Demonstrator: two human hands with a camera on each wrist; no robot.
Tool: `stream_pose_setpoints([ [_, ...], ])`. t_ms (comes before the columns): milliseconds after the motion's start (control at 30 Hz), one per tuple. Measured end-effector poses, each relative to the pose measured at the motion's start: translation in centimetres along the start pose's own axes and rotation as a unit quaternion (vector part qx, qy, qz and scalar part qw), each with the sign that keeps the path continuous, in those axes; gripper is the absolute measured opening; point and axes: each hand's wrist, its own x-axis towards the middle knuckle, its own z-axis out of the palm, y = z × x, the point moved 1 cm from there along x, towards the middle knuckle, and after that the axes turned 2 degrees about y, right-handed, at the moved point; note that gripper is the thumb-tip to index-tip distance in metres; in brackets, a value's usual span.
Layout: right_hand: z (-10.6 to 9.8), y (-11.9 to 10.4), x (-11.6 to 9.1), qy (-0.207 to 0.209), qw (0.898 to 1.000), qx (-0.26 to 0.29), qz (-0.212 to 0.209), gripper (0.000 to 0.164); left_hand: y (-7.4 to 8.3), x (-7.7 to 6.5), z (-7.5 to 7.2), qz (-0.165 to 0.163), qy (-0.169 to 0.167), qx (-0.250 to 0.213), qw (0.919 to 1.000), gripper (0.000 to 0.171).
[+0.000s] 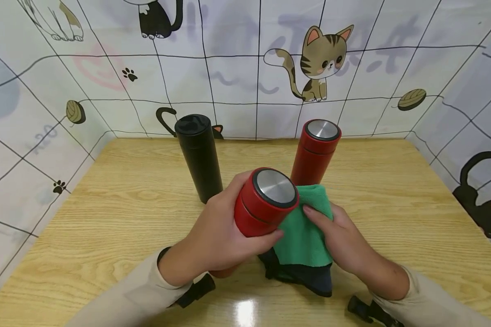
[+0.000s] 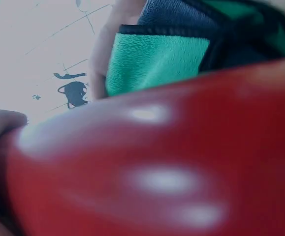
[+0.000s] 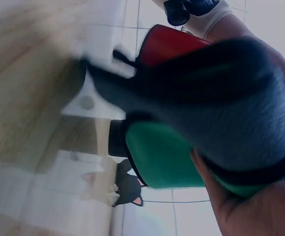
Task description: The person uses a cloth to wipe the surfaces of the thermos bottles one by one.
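My left hand [image 1: 217, 236] grips a red vacuum flask [image 1: 255, 213] with a steel-topped lid, tilted above the table. In the left wrist view the flask's glossy red side [image 2: 157, 162] fills the lower part. My right hand [image 1: 348, 243] pinches a folded cloth [image 1: 304, 238], green on one face and dark grey-blue on the other, with black edging. The cloth is close beside the flask's right side; whether they touch I cannot tell. In the right wrist view the cloth [image 3: 164, 155] hides most of the red flask [image 3: 169, 46] behind it.
A black flask [image 1: 200, 159] stands behind my left hand. Another red flask [image 1: 315, 156] with a steel-topped lid stands behind the cloth. Both are on the wood-grain table [image 1: 106, 218], which a white cat-patterned backdrop [image 1: 233, 77] encloses at the back and sides.
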Motion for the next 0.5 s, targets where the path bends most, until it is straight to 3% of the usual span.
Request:
stream_pose_setpoints([
  [133,0.0,0.5,0.5,-0.048,0.994,0.065,0.072,0.048,0.3,-0.1,-0.4,0.031,0.038,-0.081,0.9955,0.076],
  [267,0.2,1.1,0.8,-0.072,0.986,0.095,0.115,0.050,0.2,-0.3,-0.8,0.076,0.102,-0.112,0.9855,0.073],
  [400,0.4,1.6,1.1,-0.078,0.978,0.112,0.154,0.048,-0.1,-0.2,-1.0,0.134,0.169,-0.171,0.9613,0.077],
  [500,0.6,2.0,1.2,-0.087,0.972,0.133,0.172,0.044,-0.3,-0.2,-0.9,0.172,0.192,-0.228,0.9388,0.071],
])
